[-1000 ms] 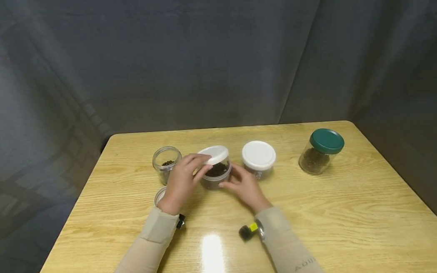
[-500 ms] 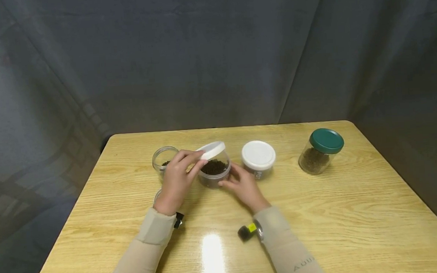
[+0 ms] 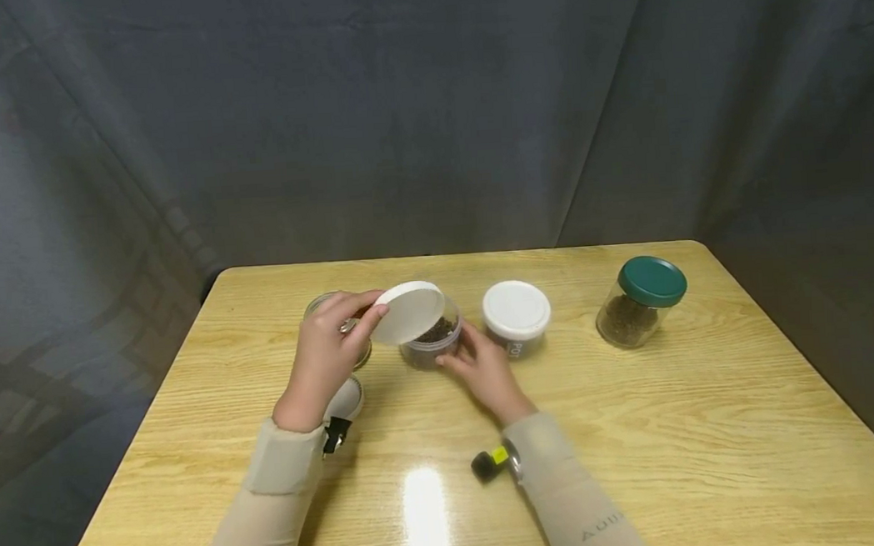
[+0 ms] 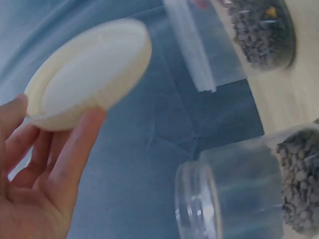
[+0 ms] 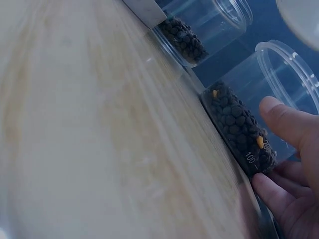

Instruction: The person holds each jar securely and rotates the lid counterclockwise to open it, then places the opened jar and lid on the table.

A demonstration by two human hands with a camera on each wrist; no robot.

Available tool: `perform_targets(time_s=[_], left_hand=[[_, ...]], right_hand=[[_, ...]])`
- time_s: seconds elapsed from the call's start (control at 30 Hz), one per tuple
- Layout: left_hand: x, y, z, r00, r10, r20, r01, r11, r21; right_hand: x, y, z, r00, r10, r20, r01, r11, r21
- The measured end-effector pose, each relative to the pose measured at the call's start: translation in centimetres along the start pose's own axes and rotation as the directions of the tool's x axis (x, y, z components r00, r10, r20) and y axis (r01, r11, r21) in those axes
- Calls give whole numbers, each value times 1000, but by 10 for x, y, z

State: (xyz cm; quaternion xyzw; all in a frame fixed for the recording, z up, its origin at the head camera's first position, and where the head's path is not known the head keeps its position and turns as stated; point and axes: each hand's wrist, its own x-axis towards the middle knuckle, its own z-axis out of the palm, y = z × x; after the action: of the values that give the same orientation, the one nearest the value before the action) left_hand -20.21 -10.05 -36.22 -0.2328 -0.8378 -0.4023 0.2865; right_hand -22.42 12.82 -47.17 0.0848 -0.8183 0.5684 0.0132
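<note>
My left hand (image 3: 318, 360) pinches a white screw lid (image 3: 411, 312) by its edge, fingers on one side and thumb on the other. Tilted, with its pale inside showing, the lid hangs over the left part of an open clear tub (image 3: 421, 359). Dark chip-like pieces with a few orange bits cover the tub's bottom, seen best in the right wrist view. Around the tub's right side curls my right hand (image 3: 488, 374), thumb and fingers against its wall. An open clear jar (image 4: 249, 184) of similar dark pieces stands left of the tub, largely hidden by my left hand in the head view.
Another lid (image 3: 345, 400) lies on the wooden table (image 3: 702, 424) beside my left wrist. Right of my right hand stands a white-lidded tub (image 3: 516, 311). Farther right is a green-lidded jar (image 3: 640, 302) with brown contents. A dark curtain (image 3: 428, 123) hangs behind the table.
My left hand has lifted the lid off the tub, drawn it left and tipped it so its inside shows. My right hand stays on the tub.
</note>
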Motion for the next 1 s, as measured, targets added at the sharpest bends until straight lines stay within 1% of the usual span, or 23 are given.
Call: perform_targets(time_s=[0.07,0.1,0.13,0.17,0.2,0.27,0.33,0.4,0.53,0.6,0.67,0.73,0.77,0.83,0.87,0.93,0.97,1.0], left_hand=[[1,1,-4,998,-51,46,52,998,-18],[1,2,-6,994,-79,77,82,996,-36],[2,2,-7,988,-105,111,112,992,-56],[2,3,-9,979,-134,152,147,986,-79],[2,3,-10,967,-161,197,184,978,-103],[2,3,-11,935,-208,289,256,956,-141],[2,2,-10,897,-236,374,307,941,-143],[1,0,-8,856,-251,453,336,935,-116],[-1,-5,-2,770,-250,587,343,938,-51],[-2,-7,1,726,-252,639,350,936,-29],[-3,-8,3,688,-253,680,360,933,-17],[-5,-10,6,655,-255,711,373,928,-11],[-5,-11,7,642,-255,723,375,927,-6],[-7,-14,10,626,-247,740,358,934,9],[-7,-15,12,619,-246,746,349,937,20],[-8,-18,15,618,-233,751,302,952,47],[-9,-18,17,613,-227,757,284,957,56],[-9,-18,18,604,-232,763,286,956,65]], right_hand=[[1,0,1,1000,-3,-5,3,1000,-2],[2,0,1,1000,-5,-7,5,1000,-5],[2,0,1,1000,-7,-9,7,1000,-7],[3,0,1,1000,-9,-10,9,1000,-13],[3,0,1,1000,-12,-11,11,1000,-19],[4,0,1,1000,-13,-14,13,999,-32],[4,1,1,1000,-8,-18,7,999,-37],[5,1,1,1000,5,-21,-6,999,-37],[5,2,2,999,30,-18,-30,999,-27],[5,3,3,999,32,-16,-33,999,-26],[5,3,3,999,31,-17,-32,999,-29],[5,3,3,1000,26,-14,-26,999,-27],[6,3,2,1000,25,-15,-25,999,-26],[6,3,2,1000,22,-14,-22,1000,-21],[6,4,2,1000,20,-12,-20,1000,-17],[6,4,2,1000,18,-12,-18,1000,-14],[6,4,2,1000,15,-12,-15,1000,-12],[6,4,2,1000,14,-12,-15,1000,-13]])
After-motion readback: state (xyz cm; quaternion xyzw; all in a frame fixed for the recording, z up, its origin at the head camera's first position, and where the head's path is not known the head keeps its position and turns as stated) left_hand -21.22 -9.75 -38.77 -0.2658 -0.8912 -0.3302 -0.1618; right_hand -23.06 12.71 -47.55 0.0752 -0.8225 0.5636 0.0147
